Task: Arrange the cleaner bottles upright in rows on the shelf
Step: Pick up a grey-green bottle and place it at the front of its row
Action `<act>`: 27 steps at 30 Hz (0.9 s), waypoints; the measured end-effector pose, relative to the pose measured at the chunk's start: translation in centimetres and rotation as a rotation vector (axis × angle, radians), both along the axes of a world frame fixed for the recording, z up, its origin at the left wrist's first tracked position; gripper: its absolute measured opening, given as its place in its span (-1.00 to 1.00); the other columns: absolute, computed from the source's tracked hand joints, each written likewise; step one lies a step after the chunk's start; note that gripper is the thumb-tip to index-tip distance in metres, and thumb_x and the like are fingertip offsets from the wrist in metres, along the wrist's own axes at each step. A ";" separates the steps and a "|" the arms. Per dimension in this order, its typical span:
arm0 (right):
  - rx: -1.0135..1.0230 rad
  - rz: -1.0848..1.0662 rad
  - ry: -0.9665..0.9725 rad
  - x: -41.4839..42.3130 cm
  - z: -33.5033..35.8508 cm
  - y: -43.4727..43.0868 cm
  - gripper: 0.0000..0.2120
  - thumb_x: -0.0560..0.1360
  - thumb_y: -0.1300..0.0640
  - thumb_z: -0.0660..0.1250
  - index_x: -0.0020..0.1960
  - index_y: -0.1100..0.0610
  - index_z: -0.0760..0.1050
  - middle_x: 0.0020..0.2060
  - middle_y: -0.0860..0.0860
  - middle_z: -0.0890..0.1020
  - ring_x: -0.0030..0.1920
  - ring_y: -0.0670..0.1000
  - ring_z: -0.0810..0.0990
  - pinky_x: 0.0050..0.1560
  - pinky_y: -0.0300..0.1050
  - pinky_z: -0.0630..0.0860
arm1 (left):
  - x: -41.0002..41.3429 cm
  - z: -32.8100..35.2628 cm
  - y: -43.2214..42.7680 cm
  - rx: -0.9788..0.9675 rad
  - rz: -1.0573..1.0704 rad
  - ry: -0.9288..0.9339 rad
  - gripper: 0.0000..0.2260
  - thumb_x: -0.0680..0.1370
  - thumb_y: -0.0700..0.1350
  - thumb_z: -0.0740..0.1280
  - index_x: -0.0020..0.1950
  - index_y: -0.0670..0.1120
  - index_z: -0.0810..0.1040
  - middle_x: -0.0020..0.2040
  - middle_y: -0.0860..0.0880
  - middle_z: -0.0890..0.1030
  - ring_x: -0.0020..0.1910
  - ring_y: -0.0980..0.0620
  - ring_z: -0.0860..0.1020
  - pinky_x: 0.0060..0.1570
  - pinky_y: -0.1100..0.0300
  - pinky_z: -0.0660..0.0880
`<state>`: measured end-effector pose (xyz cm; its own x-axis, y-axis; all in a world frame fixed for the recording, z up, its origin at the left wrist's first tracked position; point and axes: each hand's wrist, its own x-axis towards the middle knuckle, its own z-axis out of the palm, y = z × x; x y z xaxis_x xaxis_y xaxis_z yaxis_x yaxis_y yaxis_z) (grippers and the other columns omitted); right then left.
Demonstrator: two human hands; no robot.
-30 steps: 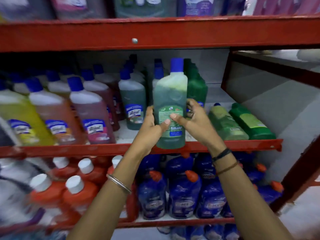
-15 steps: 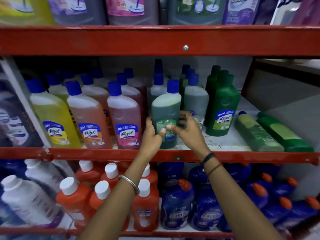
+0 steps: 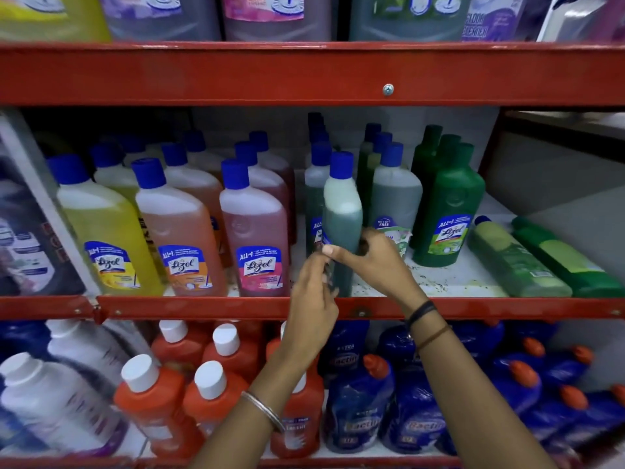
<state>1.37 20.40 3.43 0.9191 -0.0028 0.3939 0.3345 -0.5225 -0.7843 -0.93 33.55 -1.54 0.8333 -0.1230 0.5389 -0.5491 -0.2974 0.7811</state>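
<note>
Held bottle: a green cleaner bottle [image 3: 341, 214] with a blue cap is being stood upright at the front edge of the middle shelf [image 3: 439, 306], turned so its narrow side is facing out.
Right hand [image 3: 375, 262]: its grip is being kept closed around the lower body of the green cleaner bottle, the thumb lying across the front and the fingers wrapped behind.
Left hand [image 3: 313, 299]: it is being held just left of the bottle's base with fingers loosely curled; whether they are touching the bottle cannot be told, and nothing is seen being gripped.
Wrists: a metal bangle [image 3: 263, 409] is being worn on the left, dark bands [image 3: 424, 319] on the right.
Row to the left: a yellow Lizol bottle [image 3: 105, 231], an orange Lizol bottle [image 3: 179, 235] and a pink Lizol bottle [image 3: 255, 238] are standing upright along the front, with more blue-capped bottles lined behind.
Row to the right: a grey-green bottle [image 3: 395, 201] and a dark green Lizol bottle [image 3: 451, 214] are standing upright just beside the held one.
Lying bottles: two green bottles [image 3: 517, 262] are lying on their sides at the shelf's right end.
Lower shelf: orange bottles with white caps [image 3: 216, 380] and blue Bactin bottles [image 3: 362, 407] are being displayed.
</note>
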 end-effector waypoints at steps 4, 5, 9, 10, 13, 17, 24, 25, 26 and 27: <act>0.103 0.013 0.065 0.1 -0.7 -0.7 -0.34 0.24 -0.27 0.45 0.23 0.03 0.43 0.13 0.01 0.63 0.12 -0.04 0.61 0.13 0.02 0.57 | 0.4 -0.6 0.0 0.048 0.024 0.037 -0.41 0.41 -0.48 0.07 0.41 -0.12 0.25 0.37 -0.10 0.35 0.36 0.05 0.35 0.38 0.25 0.26; 0.079 0.009 0.061 0.0 -1.1 -0.7 -0.32 0.25 -0.27 0.44 0.26 0.03 0.41 0.16 0.00 0.62 0.15 -0.04 0.59 0.16 0.04 0.56 | 0.9 -0.3 -0.1 0.038 0.030 0.078 -0.39 0.43 -0.48 0.10 0.45 -0.12 0.19 0.40 -0.13 0.32 0.39 0.01 0.33 0.38 0.25 0.23; 0.061 -0.038 0.017 -0.7 -2.2 -0.5 -0.46 0.38 0.02 0.45 0.30 0.10 0.39 0.18 0.01 0.60 0.15 -0.04 0.58 0.19 -0.09 0.51 | 2.9 1.9 -0.9 0.061 0.042 0.205 -0.36 0.44 -0.41 0.17 0.49 -0.13 0.08 0.42 -0.22 0.26 0.40 -0.13 0.29 0.35 0.14 0.26; 0.097 -0.034 0.023 -0.6 -2.3 -0.6 -0.49 0.40 0.10 0.44 0.30 0.13 0.38 0.16 0.00 0.60 0.14 -0.04 0.59 0.19 -0.11 0.51 | 3.1 2.1 -1.0 0.058 0.056 0.223 -0.35 0.43 -0.43 0.17 0.48 -0.14 0.07 0.43 -0.23 0.24 0.40 -0.14 0.27 0.34 0.16 0.24; 0.208 0.066 0.105 -0.2 -1.9 -1.2 -0.58 0.44 0.23 0.39 0.25 0.13 0.35 0.16 0.03 0.59 0.17 0.00 0.59 0.21 -0.08 0.53 | 2.7 2.0 -0.9 0.022 0.110 0.226 -0.37 0.41 -0.45 0.13 0.46 -0.17 0.10 0.42 -0.20 0.24 0.39 -0.10 0.27 0.24 0.30 0.19; 0.214 0.175 0.170 0.5 -1.7 -1.9 -0.58 0.49 0.24 0.32 0.32 0.14 0.32 0.26 0.13 0.55 0.25 0.03 0.54 0.27 0.01 0.48 | 1.8 0.9 -0.9 0.018 0.148 0.160 -0.34 0.41 -0.45 0.12 0.48 -0.15 0.04 0.40 -0.18 0.22 0.39 -0.11 0.26 0.36 0.12 0.26; 0.184 0.186 0.190 0.5 -2.2 -1.9 -0.59 0.50 0.12 0.32 0.31 0.13 0.35 0.23 0.11 0.57 0.21 -0.01 0.57 0.24 -0.05 0.51 | 0.3 1.0 -2.6 0.012 0.208 0.122 -0.34 0.45 -0.43 0.14 0.49 -0.22 -0.05 0.43 -0.24 0.12 0.41 -0.14 0.19 0.31 0.41 0.11; 0.165 0.156 0.177 0.3 -2.4 -2.2 -0.58 0.49 0.07 0.34 0.30 0.13 0.36 0.20 0.11 0.58 0.19 0.00 0.58 0.23 -0.03 0.52 | -0.2 1.2 -3.1 -0.004 0.247 0.057 -0.36 0.44 -0.41 0.15 0.48 -0.23 -0.01 0.46 -0.25 0.09 0.44 -0.12 0.14 0.30 0.51 0.03; 0.151 0.109 0.160 0.1 -2.5 -2.6 -0.56 0.47 0.03 0.35 0.30 0.13 0.37 0.17 0.11 0.59 0.18 0.02 0.58 0.21 -0.02 0.53 | -0.7 1.4 -3.8 -0.029 0.277 -0.029 -0.39 0.45 -0.38 0.16 0.47 -0.21 0.04 0.48 -0.24 0.05 0.46 -0.06 0.09 0.31 0.54 -0.02; 0.154 0.060 0.135 -0.4 -2.5 -3.4 -0.56 0.47 0.04 0.36 0.29 0.13 0.39 0.14 0.10 0.60 0.16 0.03 0.58 0.19 -0.03 0.54 | -1.4 1.7 -4.7 -0.061 0.282 -0.117 -0.42 0.46 -0.36 0.16 0.46 -0.18 0.09 0.49 -0.22 0.04 0.47 0.00 0.08 0.35 0.51 0.00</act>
